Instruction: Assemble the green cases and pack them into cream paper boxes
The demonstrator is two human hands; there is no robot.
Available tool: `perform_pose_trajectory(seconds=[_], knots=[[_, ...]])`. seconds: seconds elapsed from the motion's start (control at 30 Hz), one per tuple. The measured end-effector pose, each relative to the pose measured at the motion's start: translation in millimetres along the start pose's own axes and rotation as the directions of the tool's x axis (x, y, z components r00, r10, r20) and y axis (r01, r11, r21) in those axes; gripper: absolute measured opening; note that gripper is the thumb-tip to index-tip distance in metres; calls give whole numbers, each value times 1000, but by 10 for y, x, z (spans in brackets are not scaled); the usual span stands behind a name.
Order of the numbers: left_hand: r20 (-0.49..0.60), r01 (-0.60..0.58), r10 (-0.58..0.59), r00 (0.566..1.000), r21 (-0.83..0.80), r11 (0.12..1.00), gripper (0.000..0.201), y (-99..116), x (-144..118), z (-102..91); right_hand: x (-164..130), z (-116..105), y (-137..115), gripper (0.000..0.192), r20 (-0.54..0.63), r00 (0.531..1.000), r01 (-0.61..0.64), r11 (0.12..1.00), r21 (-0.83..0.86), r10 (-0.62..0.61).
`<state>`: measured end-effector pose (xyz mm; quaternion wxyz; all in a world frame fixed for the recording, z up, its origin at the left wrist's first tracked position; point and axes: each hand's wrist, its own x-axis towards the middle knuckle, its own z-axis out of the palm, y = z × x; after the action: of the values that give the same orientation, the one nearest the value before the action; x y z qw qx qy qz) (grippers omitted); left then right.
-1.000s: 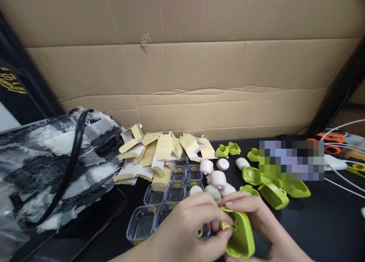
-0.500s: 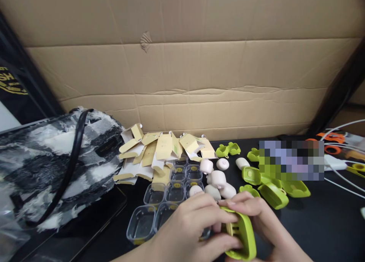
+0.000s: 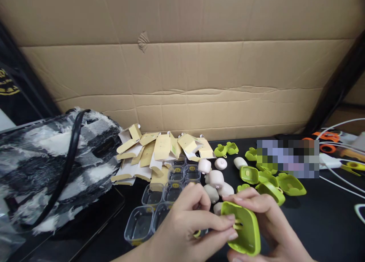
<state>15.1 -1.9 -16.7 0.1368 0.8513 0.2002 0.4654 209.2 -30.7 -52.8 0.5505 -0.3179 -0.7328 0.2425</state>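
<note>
We hold the green case near us in our right hand, standing on its edge. Our left hand pinches its small loop from the left side.

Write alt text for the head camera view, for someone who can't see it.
Two bare hands, left hand and right hand, hold a lime-green plastic case above a black table. Behind lie clear plastic cups, beige folded cards and more green cases.

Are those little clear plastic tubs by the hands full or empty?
The near clear tubs look empty: the dark table shows through them. Farther tubs hold only a small yellow mark each.
</note>
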Motion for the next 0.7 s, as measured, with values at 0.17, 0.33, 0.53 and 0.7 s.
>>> perform_pose_trajectory(seconds=[0.17,0.33,0.53,0.7], knots=[[161,-130,119,980,60,990,46,-130,-105,-21,19,-4,-2,50,-32,999,19,1000,18,-18],[317,-185,130,940,151,971,43,-142,-95,-58,28,-6,-22,52,-32,999,23,999,-48,-25],[371,-200,114,922,205,958,34,-145,-110,9,11,3,-54,49,3,1000,-21,998,-62,21],[427,-199,96,899,203,959,34,-165,-126,12,6,-1,-77,51,39,999,-34,997,-65,37]])
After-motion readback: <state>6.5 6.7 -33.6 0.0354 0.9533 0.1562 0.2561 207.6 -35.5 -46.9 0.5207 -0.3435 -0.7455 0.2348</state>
